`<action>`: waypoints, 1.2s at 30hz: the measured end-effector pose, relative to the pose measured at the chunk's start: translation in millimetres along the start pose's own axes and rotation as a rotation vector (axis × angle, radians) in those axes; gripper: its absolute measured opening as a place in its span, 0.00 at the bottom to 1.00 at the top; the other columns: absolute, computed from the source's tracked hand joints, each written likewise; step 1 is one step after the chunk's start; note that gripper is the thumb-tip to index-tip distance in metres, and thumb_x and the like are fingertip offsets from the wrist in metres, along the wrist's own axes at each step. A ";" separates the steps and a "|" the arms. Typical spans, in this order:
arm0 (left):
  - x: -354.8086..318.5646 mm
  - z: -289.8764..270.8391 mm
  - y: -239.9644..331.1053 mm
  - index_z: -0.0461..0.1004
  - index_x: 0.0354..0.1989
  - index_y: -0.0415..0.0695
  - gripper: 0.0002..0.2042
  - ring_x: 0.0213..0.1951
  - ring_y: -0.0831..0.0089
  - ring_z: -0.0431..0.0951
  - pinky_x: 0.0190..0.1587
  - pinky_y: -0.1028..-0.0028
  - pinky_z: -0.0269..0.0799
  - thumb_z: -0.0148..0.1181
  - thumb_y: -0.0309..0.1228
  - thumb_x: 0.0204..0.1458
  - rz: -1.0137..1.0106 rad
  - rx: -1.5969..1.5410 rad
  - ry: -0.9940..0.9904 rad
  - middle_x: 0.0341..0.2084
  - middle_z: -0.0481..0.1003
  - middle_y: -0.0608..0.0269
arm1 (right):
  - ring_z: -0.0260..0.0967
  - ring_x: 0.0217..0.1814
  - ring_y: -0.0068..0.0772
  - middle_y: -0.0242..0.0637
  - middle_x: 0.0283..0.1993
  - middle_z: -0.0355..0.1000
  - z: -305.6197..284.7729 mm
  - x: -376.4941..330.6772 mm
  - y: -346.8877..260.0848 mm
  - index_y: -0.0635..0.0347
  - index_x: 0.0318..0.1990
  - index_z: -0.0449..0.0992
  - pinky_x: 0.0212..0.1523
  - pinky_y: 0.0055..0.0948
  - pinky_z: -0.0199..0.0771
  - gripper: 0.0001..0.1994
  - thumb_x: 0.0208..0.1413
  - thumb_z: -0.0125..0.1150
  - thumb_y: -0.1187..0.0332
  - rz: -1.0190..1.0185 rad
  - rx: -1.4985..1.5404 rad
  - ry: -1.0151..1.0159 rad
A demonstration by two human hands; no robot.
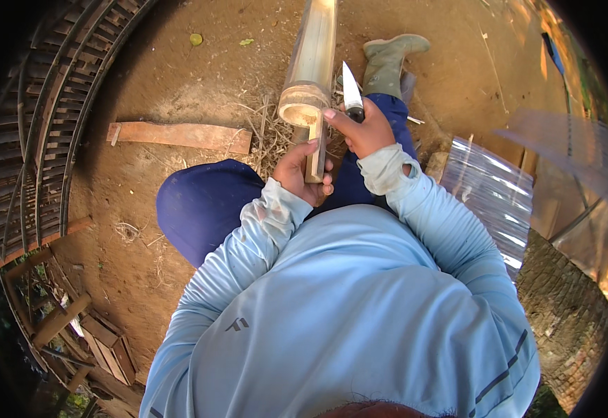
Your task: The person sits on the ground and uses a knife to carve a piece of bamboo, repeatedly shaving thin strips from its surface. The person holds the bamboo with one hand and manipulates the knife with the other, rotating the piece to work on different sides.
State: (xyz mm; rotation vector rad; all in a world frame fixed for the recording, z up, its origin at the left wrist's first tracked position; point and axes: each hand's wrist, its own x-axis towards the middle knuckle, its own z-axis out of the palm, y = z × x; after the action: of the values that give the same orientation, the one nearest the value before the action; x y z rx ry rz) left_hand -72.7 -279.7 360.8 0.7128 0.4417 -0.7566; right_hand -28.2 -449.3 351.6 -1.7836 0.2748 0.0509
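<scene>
A long split bamboo piece points away from me, hollow side up, with a cut ring at its near end and a narrow handle-like strip running toward my body. My left hand is closed around that strip. In my right hand is a knife, gripped by its dark handle with the bright blade pointing away and up. The right thumb rests at the bamboo's right edge, beside the ring. Part of the knife handle is hidden by my fingers.
Bamboo shavings litter the brown dirt below. A flat wooden strip lies to the left. A rubber boot extends ahead on my right leg. Clear plastic sheeting and a tree trunk stand right; a slatted bamboo structure curves along the left.
</scene>
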 end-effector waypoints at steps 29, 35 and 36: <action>16.2 -9.1 -3.2 0.65 0.62 0.38 0.31 0.44 0.53 0.80 0.40 0.52 0.82 0.46 0.52 0.61 0.023 -0.203 -0.399 0.49 0.75 0.46 | 0.64 0.20 0.18 0.29 0.24 0.71 -15.8 -7.1 -2.1 0.64 0.40 0.74 0.20 0.23 0.65 0.15 0.49 0.70 0.65 0.184 0.379 -0.204; 5.6 -0.8 -2.5 0.61 0.63 0.37 0.31 0.48 0.54 0.78 0.44 0.53 0.81 0.48 0.50 0.61 0.046 -0.352 -0.526 0.48 0.73 0.43 | 0.65 0.22 0.18 0.28 0.24 0.71 -14.7 -2.2 2.6 0.64 0.37 0.76 0.23 0.22 0.65 0.12 0.50 0.68 0.66 0.065 0.302 -0.172; 6.2 -2.1 -2.1 0.61 0.63 0.37 0.30 0.47 0.55 0.79 0.43 0.54 0.82 0.50 0.48 0.61 0.011 -0.320 -0.503 0.48 0.73 0.43 | 0.65 0.23 0.18 0.28 0.24 0.71 -14.9 -1.1 6.9 0.64 0.37 0.76 0.23 0.22 0.65 0.12 0.50 0.68 0.66 0.053 0.289 -0.166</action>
State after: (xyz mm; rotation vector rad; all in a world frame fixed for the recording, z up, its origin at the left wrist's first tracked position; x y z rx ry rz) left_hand -70.4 -282.2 354.8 0.2095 0.0935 -0.8005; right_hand -32.4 -464.9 348.6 -1.4756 0.1985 0.1866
